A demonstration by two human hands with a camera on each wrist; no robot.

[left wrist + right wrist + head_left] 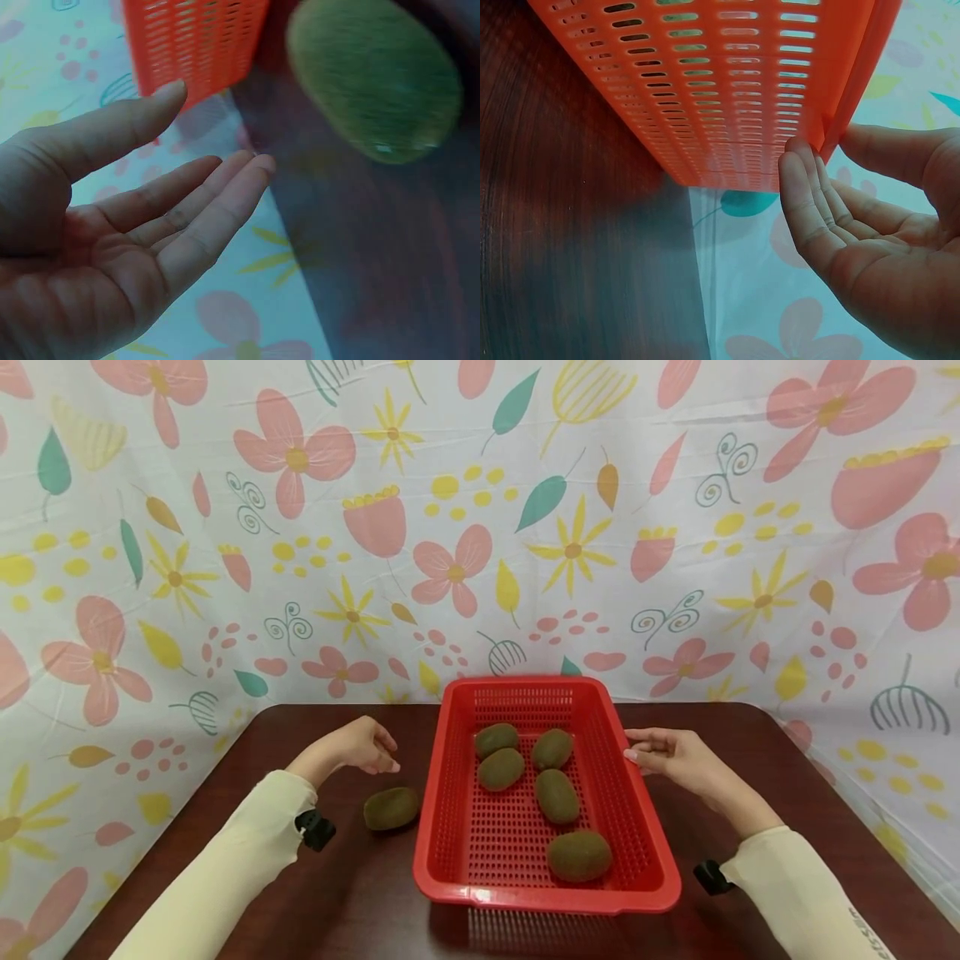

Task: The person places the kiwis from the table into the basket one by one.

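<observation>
A red plastic basket [480, 892] with slotted walls stands on the dark table, and several brown kiwis lie in it, one kiwi [580, 856] near its front wall. Another kiwi [392, 808] rests on the table just left of the basket. Above and behind that kiwi hovers my left hand [362, 745], its fingers loosely bent with nothing between them. In the left wrist view the same kiwi [375, 75] is apart from the fingers. My right hand [675, 760] pinches the basket's right rim; in the right wrist view its fingertips [796, 176] lie against the outer wall, and the thumb tip is hidden behind the rim.
The dark wooden table [337, 893] ends close behind the basket at a hanging cloth [465, 527] with flower prints. A black wrist strap device [315, 829] sits on the left sleeve, another device [712, 877] on the right.
</observation>
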